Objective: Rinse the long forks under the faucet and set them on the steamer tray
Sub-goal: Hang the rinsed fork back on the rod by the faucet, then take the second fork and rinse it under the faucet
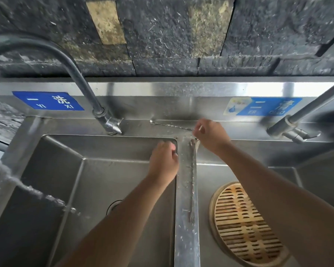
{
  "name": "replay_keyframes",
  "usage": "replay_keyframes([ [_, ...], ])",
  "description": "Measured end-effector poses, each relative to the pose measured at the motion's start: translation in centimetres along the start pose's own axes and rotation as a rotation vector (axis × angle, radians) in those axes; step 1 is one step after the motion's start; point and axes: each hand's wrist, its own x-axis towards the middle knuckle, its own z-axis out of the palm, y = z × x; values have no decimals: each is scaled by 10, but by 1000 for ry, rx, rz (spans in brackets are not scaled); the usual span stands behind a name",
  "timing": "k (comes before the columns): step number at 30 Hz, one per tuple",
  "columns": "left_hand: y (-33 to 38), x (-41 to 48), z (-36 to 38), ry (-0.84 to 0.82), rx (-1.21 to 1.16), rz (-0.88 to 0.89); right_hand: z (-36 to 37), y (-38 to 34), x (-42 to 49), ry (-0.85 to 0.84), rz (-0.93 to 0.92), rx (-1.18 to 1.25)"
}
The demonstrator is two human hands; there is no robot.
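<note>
Now, head view | right hand (210, 136) pinches fork (172, 125) lying along sink's back ledge, axis leftward from grip | second fork (192, 180) along divider (186, 237) | left hand (163, 162) curled, seemingly empty, nearer it | tray (245, 222) in right basin.

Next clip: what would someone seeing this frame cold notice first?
Two bare forearms reach over a steel double sink, the right hand at the back ledge pinching a long twisted fork. Another long fork lies along the divider beside the left hand. A round bamboo steamer tray sits in the right basin.
</note>
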Motion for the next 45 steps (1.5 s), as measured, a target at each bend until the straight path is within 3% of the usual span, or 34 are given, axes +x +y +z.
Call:
replay_keyframes([
  [3, -10, 25, -8, -47, 284, 109, 7, -20, 17, -78, -150, -312],
  [7, -30, 35, -4, -182, 431, 66, 17, -36, 31, -132, -250, -657],
  [11, -43, 34, 6, -352, 450, -38, 23, -38, 35, -170, -191, -726],
  [21, -49, 49, -6, -501, 351, -60, 6, -52, 24, -141, -284, -814],
  [25, -43, 44, -34, -426, 107, -101, -3, -67, -15, -111, -186, -740],
  [31, -44, -19, -80, -380, -806, -460, 28, -119, -97, -131, -42, -473],
  [33, -50, -41, -98, -356, -977, -496, 49, -146, -122, -141, -2, -396],
  [40, -109, -85, -159, -111, -985, -500, 122, -239, -185, -103, 4, -175],
  [45, -155, -98, -190, -99, -1009, -476, 165, -286, -197, -119, 82, -191],
])
